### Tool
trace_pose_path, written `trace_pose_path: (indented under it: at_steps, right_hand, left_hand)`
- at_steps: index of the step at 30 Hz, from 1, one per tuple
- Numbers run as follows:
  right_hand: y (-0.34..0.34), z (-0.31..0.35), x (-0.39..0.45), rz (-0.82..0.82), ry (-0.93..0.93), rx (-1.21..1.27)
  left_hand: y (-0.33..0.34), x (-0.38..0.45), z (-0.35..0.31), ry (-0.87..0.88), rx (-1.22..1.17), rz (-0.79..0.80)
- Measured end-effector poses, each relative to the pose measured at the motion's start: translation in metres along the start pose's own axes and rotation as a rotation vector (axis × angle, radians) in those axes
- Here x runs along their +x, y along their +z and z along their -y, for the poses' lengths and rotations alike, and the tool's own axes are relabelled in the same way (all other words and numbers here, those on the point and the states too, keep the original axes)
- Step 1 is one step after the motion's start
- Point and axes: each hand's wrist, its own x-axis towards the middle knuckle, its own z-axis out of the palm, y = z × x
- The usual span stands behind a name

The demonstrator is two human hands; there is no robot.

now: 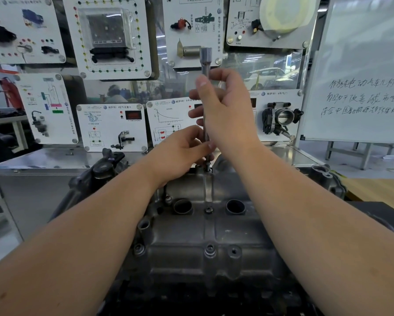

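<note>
The right hand (223, 110) curls its fingers round the long upright steel socket driver (205, 58); the left hand (180, 151) pinches the shaft beneath them (small steel bolt (207, 169) just below); best kept plumb.

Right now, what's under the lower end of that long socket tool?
The long socket tool stands on a boss at the far edge of the valve cover. Its end and the left hand hide any bolt head there. The right hand grips the shaft above.

Your left grip (182, 148): held low, fingertips pinched together.
Your right grip (224, 110): raised above it, fingers curled.
</note>
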Motion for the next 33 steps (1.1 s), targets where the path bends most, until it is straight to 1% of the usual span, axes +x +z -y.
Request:
trace_pose_path:
  at_steps: [4, 8, 10, 16, 19, 22, 27, 33]
  right_hand:
    - [-0.0006, 0.0002, -0.0007, 0.006, -0.009, -0.044]
    - [0.0001, -0.0001, 0.0010, -0.007, 0.030, -0.030]
    - [0.0006, 0.0005, 0.0013, -0.008, 0.038, -0.022]
    - [-0.0009, 0.0015, -0.0014, -0.002, -0.021, -0.036]
    - [-0.0015, 0.0016, -0.0016, -0.017, -0.025, -0.053]
    - [0.0001, 0.0017, -0.0004, 0.007, -0.005, -0.062]
    - [-0.0001, 0.0024, -0.0010, 0.010, 0.024, -0.003]
    - [-0.0014, 0.0020, -0.0001, -0.014, 0.002, -0.046]
  left_hand:
    - [-0.0003, -0.0004, 0.0004, 0.001, 0.000, 0.016]
    - [-0.0001, -0.0017, -0.0006, 0.002, -0.043, 0.038]
    - [0.0000, -0.0024, -0.0011, 0.007, -0.020, 0.032]
    - [-0.0011, 0.0007, 0.0015, -0.006, 0.044, -0.006]
    - [-0.0009, 0.0002, 0.0028, -0.010, -0.005, 0.016]
    - [-0.0013, -0.0010, 0.0019, -0.009, -0.056, 0.041]
    - [-0.0012, 0.0001, 0.0008, -0.016, -0.026, 0.006]
    - [-0.0001, -0.0005, 0.0007, -0.012, -0.035, 0.021]
